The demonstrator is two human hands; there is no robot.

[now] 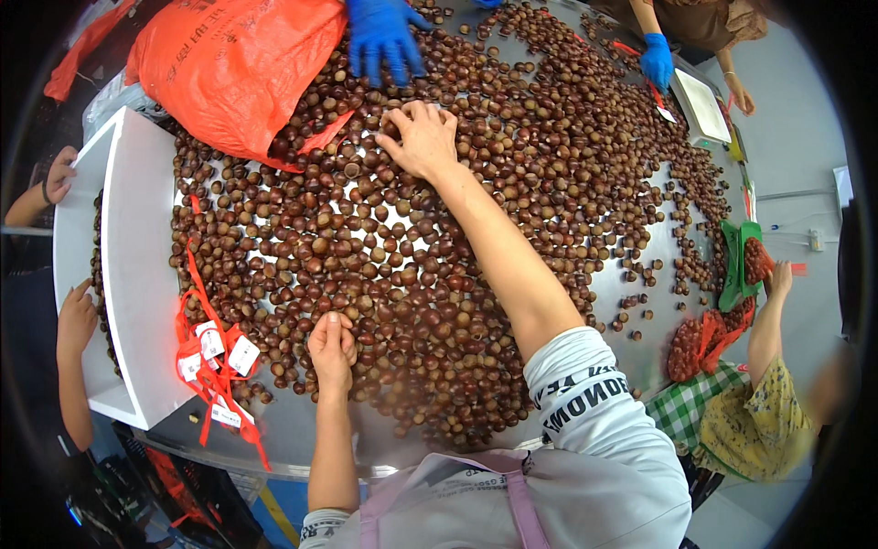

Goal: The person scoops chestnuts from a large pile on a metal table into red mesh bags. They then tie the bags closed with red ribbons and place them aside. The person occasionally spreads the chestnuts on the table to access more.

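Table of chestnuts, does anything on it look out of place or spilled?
Yes: the red straps with white tags lie tangled beside the white box, some overlapping chestnuts, so they look messy. I can't make out any damage.

And there we were, unable to see inside the left hand (332,352): its curled fingers hid the palm and whatever they might have held! Up top, the right hand (425,137) covered its own palm, and its bare forearm (508,252) masked a band of glossy, round brown chestnuts (585,137). Near the chest, the closest chestnuts blurred on us. The big orange-red plastic sack (242,78) ran out past the upper edge, its inside mostly concealed. A blue-gloved hand (384,41) was cut off there, too! The tall white tray wall (146,274) hid much of its contents, and the print on the small white tags (243,355) was too tiny for us.
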